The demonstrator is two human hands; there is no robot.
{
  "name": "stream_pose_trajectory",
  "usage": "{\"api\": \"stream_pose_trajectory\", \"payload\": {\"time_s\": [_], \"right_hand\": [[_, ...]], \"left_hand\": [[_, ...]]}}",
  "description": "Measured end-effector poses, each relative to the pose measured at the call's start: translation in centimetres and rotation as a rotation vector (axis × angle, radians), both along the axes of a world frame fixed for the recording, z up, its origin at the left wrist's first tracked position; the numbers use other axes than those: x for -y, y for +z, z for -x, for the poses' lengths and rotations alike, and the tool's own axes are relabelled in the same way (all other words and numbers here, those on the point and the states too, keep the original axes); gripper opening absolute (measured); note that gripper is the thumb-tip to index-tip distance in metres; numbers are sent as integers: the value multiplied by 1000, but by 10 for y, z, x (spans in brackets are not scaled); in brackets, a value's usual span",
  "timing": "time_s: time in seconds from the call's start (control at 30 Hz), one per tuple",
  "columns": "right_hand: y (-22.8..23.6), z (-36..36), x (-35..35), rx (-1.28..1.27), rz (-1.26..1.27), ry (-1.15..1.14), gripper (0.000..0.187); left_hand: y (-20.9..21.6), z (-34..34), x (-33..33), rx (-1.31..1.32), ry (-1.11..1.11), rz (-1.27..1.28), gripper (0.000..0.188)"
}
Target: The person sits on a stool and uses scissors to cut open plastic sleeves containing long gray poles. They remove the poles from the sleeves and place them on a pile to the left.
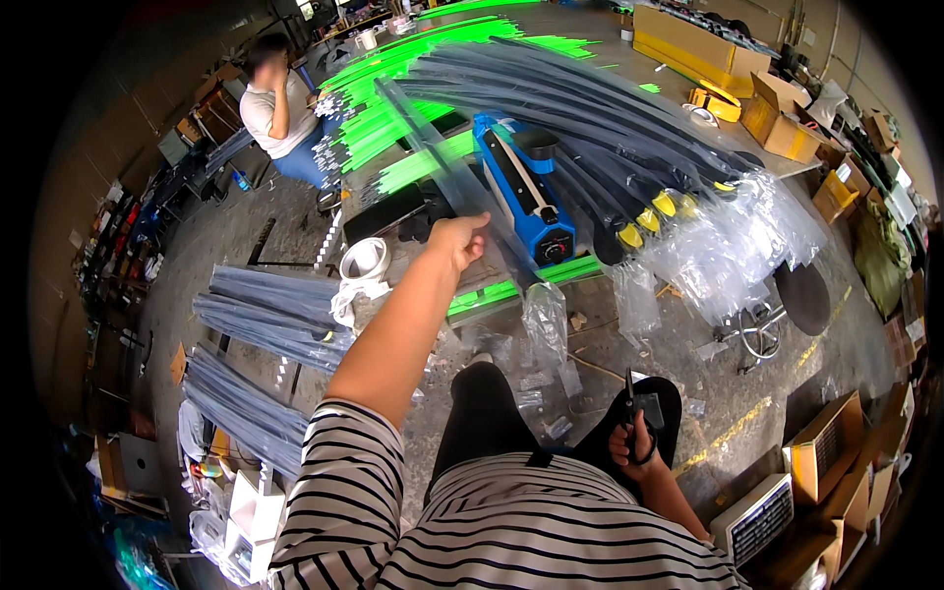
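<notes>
My left hand [460, 242] reaches over the worktable, its fingers curled on the edge of a long plastic sleeve [447, 162] with a dark strip inside. The sleeve's loose clear end [547, 320] hangs off the table's near edge. Just right of it stands a blue bag sealer [553, 221] with a dial on its near end. Low at the right, by my thigh, my right hand [634, 444] is closed around black scissors [629, 393], blades pointing up. Several more plastic-sleeved dark strips [590, 103] lie piled behind and right of the sealer, some with yellow ends.
Bright green strips [393, 123] cover the table's far left. A white tape roll [365, 260] sits at its left corner. Bundles of sleeved strips [265, 300] lie lower left. A person [280, 108] sits beyond the table. Cardboard boxes [826, 447] and a stool [762, 334] stand right.
</notes>
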State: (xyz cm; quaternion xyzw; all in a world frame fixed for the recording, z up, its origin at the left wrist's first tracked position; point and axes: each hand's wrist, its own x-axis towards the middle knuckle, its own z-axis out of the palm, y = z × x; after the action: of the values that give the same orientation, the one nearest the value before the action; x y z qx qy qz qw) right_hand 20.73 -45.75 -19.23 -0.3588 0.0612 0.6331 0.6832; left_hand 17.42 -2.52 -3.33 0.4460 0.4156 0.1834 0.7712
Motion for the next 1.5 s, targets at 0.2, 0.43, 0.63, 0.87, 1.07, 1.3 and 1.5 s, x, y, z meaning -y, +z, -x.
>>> {"api": "stream_pose_trajectory", "payload": {"time_s": [0.2, 0.43, 0.63, 0.87, 1.07, 1.3, 1.5], "right_hand": [[1, 2, 11, 122, -26, -57, 43], [62, 7, -10, 561, -111, -137, 34], [138, 2, -50, 505, -510, -353, 44], [195, -1, -50, 731, -301, -621, 32], [190, -1, -45, 1046, -123, -750, 24], [143, 32, -29, 1386, 7, -68, 56], [156, 40, -51, 1485, 18, 165, 43]], "left_hand": [[21, 18, 10, 273, -156, 127, 13], [41, 32, 40, 497, -138, 8, 17], [70, 48, 95, 777, -148, -38, 15], [83, 88, 114, 833, -8, -266, 25], [78, 110, 119, 858, 245, -378, 33], [75, 122, 117, 883, 380, -419, 35], [79, 123, 134, 876, 443, -391, 28]]}}
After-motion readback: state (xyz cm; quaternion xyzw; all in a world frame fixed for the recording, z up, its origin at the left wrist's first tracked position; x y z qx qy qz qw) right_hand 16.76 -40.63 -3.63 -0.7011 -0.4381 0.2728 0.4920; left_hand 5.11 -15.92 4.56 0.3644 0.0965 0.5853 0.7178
